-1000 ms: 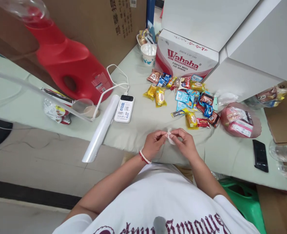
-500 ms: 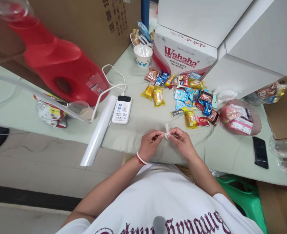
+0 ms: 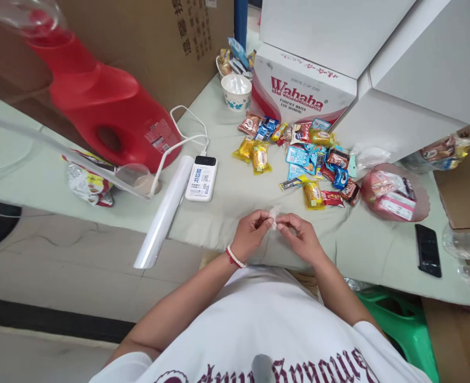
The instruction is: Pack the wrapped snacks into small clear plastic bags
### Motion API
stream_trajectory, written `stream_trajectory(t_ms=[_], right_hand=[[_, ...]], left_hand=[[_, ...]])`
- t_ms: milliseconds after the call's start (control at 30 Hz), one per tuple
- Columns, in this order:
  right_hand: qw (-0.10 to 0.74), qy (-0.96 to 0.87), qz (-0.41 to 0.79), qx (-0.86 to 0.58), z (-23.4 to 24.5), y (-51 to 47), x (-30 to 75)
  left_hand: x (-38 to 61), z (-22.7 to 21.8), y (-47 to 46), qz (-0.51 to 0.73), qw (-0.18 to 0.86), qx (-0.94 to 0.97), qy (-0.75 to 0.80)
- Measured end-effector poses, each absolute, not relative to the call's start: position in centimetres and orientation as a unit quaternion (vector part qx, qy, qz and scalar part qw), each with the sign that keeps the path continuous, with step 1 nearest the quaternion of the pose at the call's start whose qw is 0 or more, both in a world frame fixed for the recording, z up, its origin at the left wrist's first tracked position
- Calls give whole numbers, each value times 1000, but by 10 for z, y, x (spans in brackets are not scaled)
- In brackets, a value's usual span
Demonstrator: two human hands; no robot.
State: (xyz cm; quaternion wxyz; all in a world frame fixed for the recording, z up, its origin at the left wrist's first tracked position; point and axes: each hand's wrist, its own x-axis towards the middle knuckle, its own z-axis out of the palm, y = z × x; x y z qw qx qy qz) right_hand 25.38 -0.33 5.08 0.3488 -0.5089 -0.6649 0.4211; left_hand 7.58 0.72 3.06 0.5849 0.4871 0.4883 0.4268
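Observation:
My left hand (image 3: pixel 251 233) and my right hand (image 3: pixel 302 236) meet over the near edge of the pale green table (image 3: pixel 227 197). Both pinch a small white wrapper (image 3: pixel 274 214) between their fingertips; what is inside it I cannot make out. A red and white bead bracelet sits on my left wrist. Just beyond my hands lies a scatter of several wrapped snacks (image 3: pixel 302 154) in yellow, blue and red packets.
A Wahaha carton (image 3: pixel 302 93) and white boxes stand behind the snacks, with a paper cup (image 3: pixel 237 91) beside them. A power bank (image 3: pixel 201 178) with cable, a white roll (image 3: pixel 165 210) and a red jug (image 3: pixel 107 111) are at left. A pink bag (image 3: pixel 394 194) and black phone (image 3: pixel 427 250) lie right.
My hands stay together at the table edge, working the white wrapper; it now sticks up a little between the fingertips. The view shifted slightly.

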Motion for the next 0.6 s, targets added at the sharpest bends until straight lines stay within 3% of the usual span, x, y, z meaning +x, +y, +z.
stream_trajectory(t_ms=[300,433,600], right_hand=[[423,-498,539,-532,48,1,258],[464,-448,534,-546,41,-1,280],[417,-474,541,-556,36,-3,305]], left_hand=[[73,33,4,430,624,451,472],[61,31,11,448,631,404,488],[53,22,14,478,656,358,463]])
